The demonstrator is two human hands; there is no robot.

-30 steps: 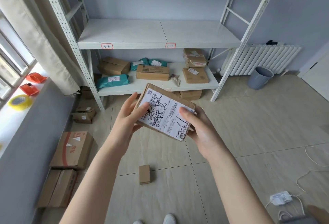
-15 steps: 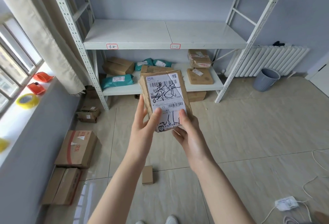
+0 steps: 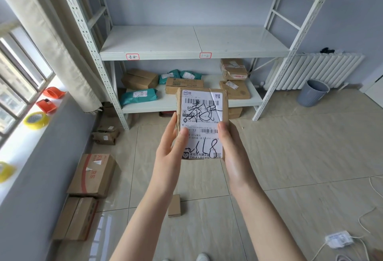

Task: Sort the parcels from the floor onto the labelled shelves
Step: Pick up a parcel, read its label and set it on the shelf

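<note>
Parcel: small brown cardboard parcel (image 3: 202, 123) held upright in front of the shelving unit, above the tiled floor, white shipping label facing the camera, black handwriting scrawled across it.
Left hand: left hand (image 3: 173, 152) clamped on the parcel's lower left edge, thumb over the label.
Right hand: right hand (image 3: 234, 152) clamped on the lower right edge, thumb on the label's side.
Middle shelf: white middle shelf (image 3: 186, 55) bare on top, two red-bordered tags on its front lip.
Lower shelf: lower shelf (image 3: 253, 100) carrying brown boxes and teal mailer bags (image 3: 138, 96).
Floor: small flat box (image 3: 174, 205) between the forearms; larger cartons (image 3: 92, 175) along the left wall.
Windowsill: yellow tape roll (image 3: 36, 120), orange dispensers (image 3: 46, 105).
Right background: grey bin (image 3: 312, 96) beside a white radiator (image 3: 317, 72).
</note>
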